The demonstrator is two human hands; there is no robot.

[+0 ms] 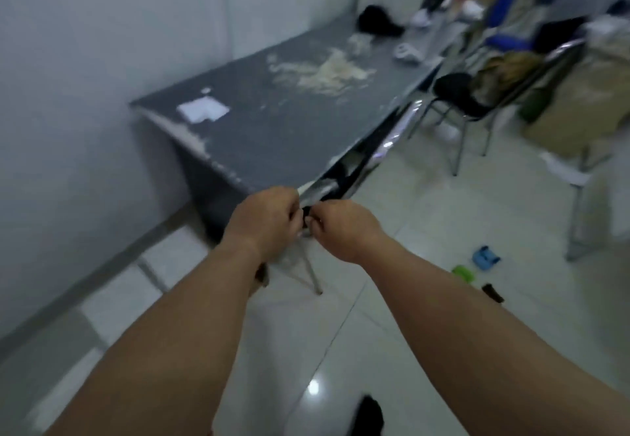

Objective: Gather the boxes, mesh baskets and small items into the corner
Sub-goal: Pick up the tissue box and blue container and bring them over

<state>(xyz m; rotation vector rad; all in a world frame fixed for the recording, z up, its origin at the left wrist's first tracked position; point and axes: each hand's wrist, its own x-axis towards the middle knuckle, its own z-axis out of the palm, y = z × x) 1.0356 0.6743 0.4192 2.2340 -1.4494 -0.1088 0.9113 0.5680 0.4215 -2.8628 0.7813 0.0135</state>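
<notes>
The frame is blurred. My left hand (pixel 269 221) and my right hand (pixel 344 227) meet at the near corner of the grey table (pixel 259 135). Both have their fingers curled and pinch a small black item (pixel 306 213) between them. A shiny silver strip (pixel 385 142) runs along the table's right edge down to my hands. On the floor to the right lie small items: a blue one (pixel 485 257), a green one (pixel 463 273) and a dark brown one (pixel 492 293). Cardboard boxes (pixel 579 111) stand at the far right.
On the table lie a white paper (pixel 203 110), a pale heap of scraps (pixel 327 72) and, at the far end, a black lump (pixel 375 19) and white objects. Metal-legged chairs (pixel 456 91) stand right of the table. A black thing (pixel 370 415) lies on the tiles below.
</notes>
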